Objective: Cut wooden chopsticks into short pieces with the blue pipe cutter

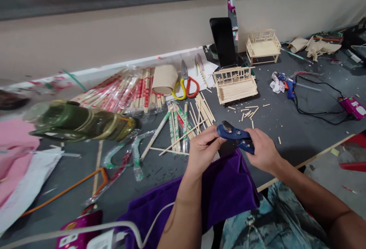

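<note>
My right hand (263, 150) is wrapped round the handles of a blue cutter (235, 133), whose dark jaws point up and left. The fingers of my left hand (203, 148) are pinched together at the cutter's left end; whatever they hold is too small to make out. Beneath both hands a purple cloth (228, 188) lies over the table edge. Thin wooden sticks (204, 108) and paper-wrapped chopsticks (178, 131) lie just beyond my left hand. Farther back stands a small bench built of sticks (236, 89), with short cut pieces (250, 112) in front of it.
A second miniature bench (263, 47), a phone (223, 41) and scissors (187, 83) are at the back. A green bottle (82, 121) lies left, near an orange-framed saw (64, 192). At right are a blue glue gun (289, 87) and a purple power box (353, 108) with black cable.
</note>
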### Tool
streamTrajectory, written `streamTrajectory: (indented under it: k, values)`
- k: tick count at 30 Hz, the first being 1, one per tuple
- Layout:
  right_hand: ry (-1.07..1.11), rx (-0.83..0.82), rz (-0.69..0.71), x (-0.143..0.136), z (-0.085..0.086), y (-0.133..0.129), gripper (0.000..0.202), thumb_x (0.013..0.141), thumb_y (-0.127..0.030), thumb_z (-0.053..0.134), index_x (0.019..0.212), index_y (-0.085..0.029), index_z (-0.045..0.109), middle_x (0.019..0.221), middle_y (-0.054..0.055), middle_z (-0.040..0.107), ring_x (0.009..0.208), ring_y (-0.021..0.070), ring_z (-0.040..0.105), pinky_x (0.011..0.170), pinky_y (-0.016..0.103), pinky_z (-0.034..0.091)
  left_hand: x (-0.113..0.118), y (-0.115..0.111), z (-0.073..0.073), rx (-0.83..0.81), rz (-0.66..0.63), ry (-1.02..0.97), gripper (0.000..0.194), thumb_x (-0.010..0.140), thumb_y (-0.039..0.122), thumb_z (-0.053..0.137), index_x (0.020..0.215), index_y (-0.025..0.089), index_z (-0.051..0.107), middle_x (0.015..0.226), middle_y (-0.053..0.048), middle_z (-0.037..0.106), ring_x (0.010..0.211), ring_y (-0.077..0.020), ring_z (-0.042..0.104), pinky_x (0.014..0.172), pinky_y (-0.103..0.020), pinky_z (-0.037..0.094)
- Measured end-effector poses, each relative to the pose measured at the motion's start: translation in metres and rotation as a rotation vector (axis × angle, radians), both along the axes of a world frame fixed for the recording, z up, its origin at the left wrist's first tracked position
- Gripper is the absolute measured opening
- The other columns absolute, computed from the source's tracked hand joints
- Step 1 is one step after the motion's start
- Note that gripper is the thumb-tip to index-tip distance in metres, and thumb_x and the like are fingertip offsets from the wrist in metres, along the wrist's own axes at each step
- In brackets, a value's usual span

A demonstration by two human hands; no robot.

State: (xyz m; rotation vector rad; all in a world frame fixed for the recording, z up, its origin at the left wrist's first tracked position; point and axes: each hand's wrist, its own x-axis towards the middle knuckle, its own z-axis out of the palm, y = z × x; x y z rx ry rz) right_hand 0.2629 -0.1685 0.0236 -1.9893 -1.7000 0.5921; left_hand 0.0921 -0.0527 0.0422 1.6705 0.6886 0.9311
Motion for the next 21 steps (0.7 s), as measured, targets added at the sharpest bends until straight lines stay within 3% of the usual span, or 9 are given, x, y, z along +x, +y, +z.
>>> streamTrajectory:
  k: [4, 10, 21]
  values:
    - [0.048, -0.046, 0.001, -0.002, -0.001, 0.000, 0.040, 0.085, -0.024, 0.058, 0.124, -0.017, 0.052, 0.117, 0.013, 0.066, 0.100, 0.0254, 0.065, 0.088, 0.037, 0.050, -0.001, 0.000, -0.003, -0.001, 0.008, 0.020, 0.019, 0.083, 0.034, 0.075, 0.070, 0.020, 0.077, 0.062, -0.002, 0.056, 0.057, -0.0126, 0.049, 0.052, -0.024, 0.037]
    - [-0.011, -0.226, 0.013, -0.003, 0.001, 0.004, 0.020, 0.089, -0.032, 0.059, 0.105, -0.019, 0.056, 0.096, 0.007, 0.072, 0.086, 0.0248, 0.070, 0.071, 0.032, 0.043, 0.000, 0.001, -0.011, -0.015, 0.031, 0.071, 0.016, 0.083, 0.028, 0.073, 0.070, 0.019, 0.076, 0.067, -0.003, 0.063, 0.064, -0.0148, 0.056, 0.059, -0.026, 0.043]
    - [-0.014, -0.284, 0.078, 0.008, -0.005, 0.021, 0.022, 0.092, -0.040, 0.059, 0.097, -0.019, 0.058, 0.082, 0.006, 0.073, 0.076, 0.0225, 0.070, 0.066, 0.028, 0.035, 0.005, 0.004, -0.029, -0.147, 0.142, 0.074, 0.011, 0.081, 0.024, 0.071, 0.071, 0.019, 0.072, 0.069, 0.000, 0.060, 0.066, -0.0129, 0.055, 0.061, -0.024, 0.041]
